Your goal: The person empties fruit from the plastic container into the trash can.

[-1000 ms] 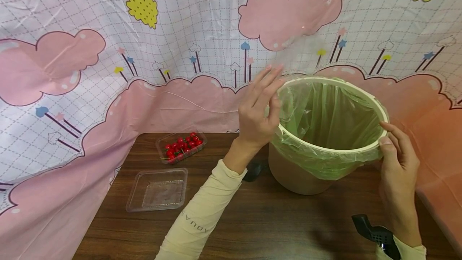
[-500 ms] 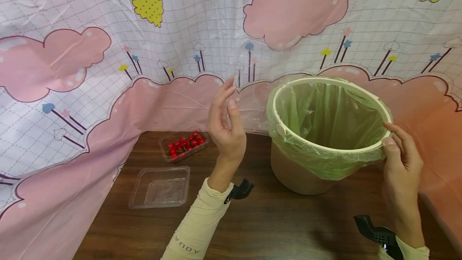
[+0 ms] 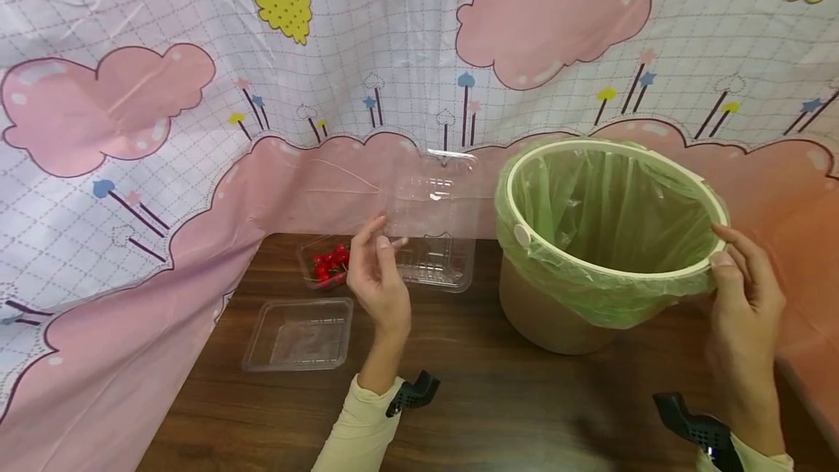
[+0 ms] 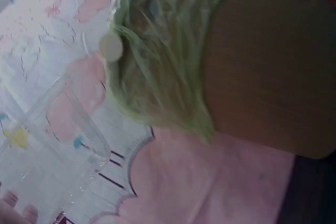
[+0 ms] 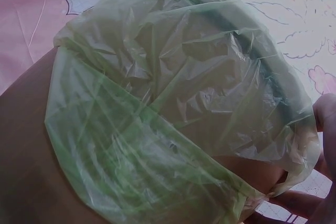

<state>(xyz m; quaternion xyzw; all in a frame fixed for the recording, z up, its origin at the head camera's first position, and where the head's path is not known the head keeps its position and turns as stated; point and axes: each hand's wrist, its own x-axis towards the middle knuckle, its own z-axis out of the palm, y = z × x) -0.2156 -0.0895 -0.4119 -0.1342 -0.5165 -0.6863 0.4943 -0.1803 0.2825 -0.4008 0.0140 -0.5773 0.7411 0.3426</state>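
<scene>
Clear plastic container [image 3: 432, 199], one: raised at far centre, just right of the left hand [image 3: 380, 275], which grips its left edge; long axis apparently upright, though transparency obscures the outline. Left hand nearer; right hand [image 3: 747, 290] well apart. Brown bucket [image 3: 550, 323], one: right of the container, between it and the right hand, which pinches the right side of the cream rim [image 3: 616, 274]. Green liner [image 3: 590, 299]: inside, folded over the rim. Cherry tray [image 3: 304, 261]: far left, holding red cherries [image 3: 331, 262], partly hidden. Second clear tray [image 3: 308, 341]: nearer, on the counter [image 3: 498, 406].
</scene>
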